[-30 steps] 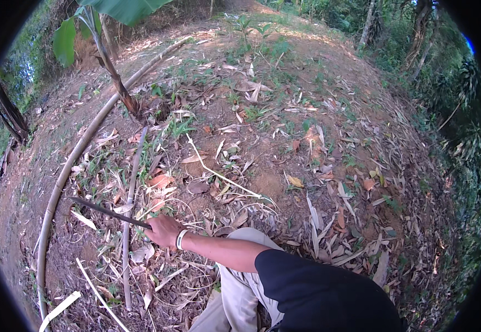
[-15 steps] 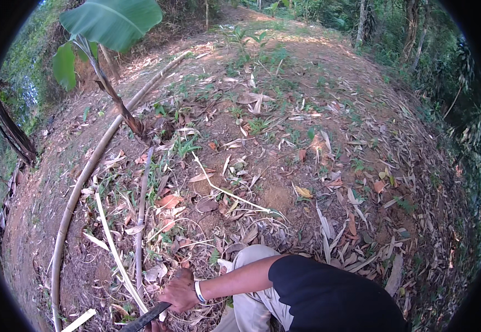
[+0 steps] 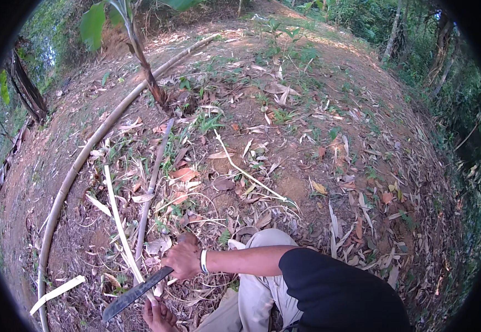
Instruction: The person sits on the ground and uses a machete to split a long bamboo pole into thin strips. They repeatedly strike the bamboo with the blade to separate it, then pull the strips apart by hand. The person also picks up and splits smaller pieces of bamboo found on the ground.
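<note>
Right hand (image 3: 182, 259) is clamped on a dark machete (image 3: 135, 292); left hand (image 3: 160, 316) pins the pale bamboo strip (image 3: 120, 221). Strip looks uncut yet.

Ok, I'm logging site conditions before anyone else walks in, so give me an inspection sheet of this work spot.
Surface: bare soil strewn with dry leaves.
Job's things: dark machete; pale split strip lying under its blade.
Clutter: long bamboo pole, thin brown stick, pale offcut.
Hands: right hand grips the machete handle; left hand low beside the strip, grip unclear.
Cables: nothing seen.
Surroundings: young banana plant, trees and undergrowth around.
</note>
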Available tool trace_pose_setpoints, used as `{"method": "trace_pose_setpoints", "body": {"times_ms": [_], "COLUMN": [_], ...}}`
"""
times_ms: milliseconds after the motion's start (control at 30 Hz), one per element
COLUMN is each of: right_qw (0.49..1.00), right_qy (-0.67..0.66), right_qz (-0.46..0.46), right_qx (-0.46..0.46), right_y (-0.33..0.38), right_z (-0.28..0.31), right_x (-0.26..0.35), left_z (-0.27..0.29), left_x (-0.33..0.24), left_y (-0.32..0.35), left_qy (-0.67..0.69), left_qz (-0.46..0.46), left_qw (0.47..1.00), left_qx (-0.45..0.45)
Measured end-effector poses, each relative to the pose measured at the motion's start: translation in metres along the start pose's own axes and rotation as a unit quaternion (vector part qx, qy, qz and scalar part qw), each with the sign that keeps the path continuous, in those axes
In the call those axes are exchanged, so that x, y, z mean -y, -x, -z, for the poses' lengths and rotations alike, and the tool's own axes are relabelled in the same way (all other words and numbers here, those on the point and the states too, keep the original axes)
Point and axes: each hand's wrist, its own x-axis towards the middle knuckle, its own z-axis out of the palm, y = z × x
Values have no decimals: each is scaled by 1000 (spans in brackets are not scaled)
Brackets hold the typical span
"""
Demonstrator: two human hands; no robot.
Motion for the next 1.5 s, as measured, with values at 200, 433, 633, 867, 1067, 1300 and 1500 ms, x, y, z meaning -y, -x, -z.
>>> {"method": "trace_pose_setpoints", "body": {"times_ms": [200, 433, 633, 867, 1067, 1300, 1500], "right_qw": [999, 999, 989, 997, 995, 997, 996], "right_qy": [19, 27, 58, 15, -27, 10, 10], "right_qz": [21, 17, -117, -28, 64, -24, -49], "right_qx": [-16, -7, -62, -70, -72, -76, -72], "right_y": [9, 0, -9, -4, 19, 10, 6], "right_z": [5, 14, 25, 27, 15, 27, 36], "right_x": [5, 34, -30, -17, 27, 16, -11], "left_z": [-3, 11, -2, 8, 8, 4, 2], "left_x": [-8, -14, -9, -25, -35, -35, -33], "left_y": [-7, 2, 19, 40, 61, 81, 104], "left_qy": [61, 85, 71, 71, 49, 40, 39], "left_qz": [66, 64, 106, 90, 81, 91, 115], "left_qw": [995, 994, 988, 989, 995, 994, 991], "left_qx": [38, 36, 92, 91, 35, 35, 49]}}
